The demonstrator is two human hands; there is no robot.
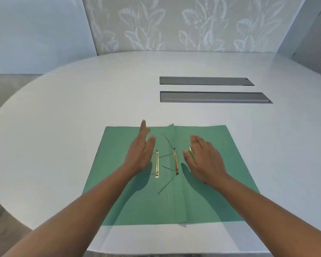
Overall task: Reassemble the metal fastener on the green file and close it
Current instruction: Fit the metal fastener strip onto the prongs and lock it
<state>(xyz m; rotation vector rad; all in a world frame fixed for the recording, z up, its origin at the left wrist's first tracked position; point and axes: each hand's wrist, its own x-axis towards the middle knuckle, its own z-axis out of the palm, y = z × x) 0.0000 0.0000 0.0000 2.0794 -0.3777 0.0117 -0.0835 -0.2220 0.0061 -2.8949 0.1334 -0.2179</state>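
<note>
A white rounded table [82, 112] is seen, with two long grey panels [206, 81] [215, 97] set flush into its top, one behind the other, toward the far right. A green file [122, 204] is laid open and flat on the near part of the surface, well apart from the panels

I see both bare forearms reaching forward side by side. My left hand [140, 153] stands on edge, fingers straight and together, thumb raised, palm facing inward. My right hand [204, 156] hovers palm down, fingers loosely extended, a slim gold strip showing between them.
</note>
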